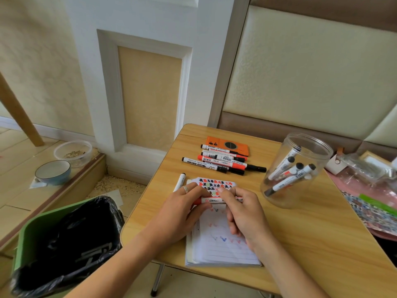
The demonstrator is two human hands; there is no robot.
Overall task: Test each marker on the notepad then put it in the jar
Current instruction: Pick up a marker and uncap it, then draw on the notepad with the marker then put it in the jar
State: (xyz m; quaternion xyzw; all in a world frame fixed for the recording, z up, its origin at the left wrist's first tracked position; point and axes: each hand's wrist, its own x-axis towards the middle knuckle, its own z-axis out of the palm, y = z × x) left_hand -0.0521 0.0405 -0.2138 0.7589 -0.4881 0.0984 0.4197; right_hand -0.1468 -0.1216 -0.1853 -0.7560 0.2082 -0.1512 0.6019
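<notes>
Nearest me lay the notepad [217, 248] on the table [305, 239]. Above it my left hand [182, 209] and right hand [242, 209] each gripped the red marker [212, 200], held level. Farther off lay more markers [223, 161], with the jar [294, 168] to their right.

We see a pale yellow wood-grain worktop [300, 233]. The notepad [217, 244] is white with faint ruled lines and red and blue tick marks; its top flap carries black, red and green splat shapes. The marker [211, 200] across it is white with a red end. At twelve o'clock from it lie white markers [223, 161] with black and red caps, over an orange case [227, 145]. The jar [294, 168] at two o'clock is clear. At eight o'clock the bin [28, 233] is green, lined black.
</notes>
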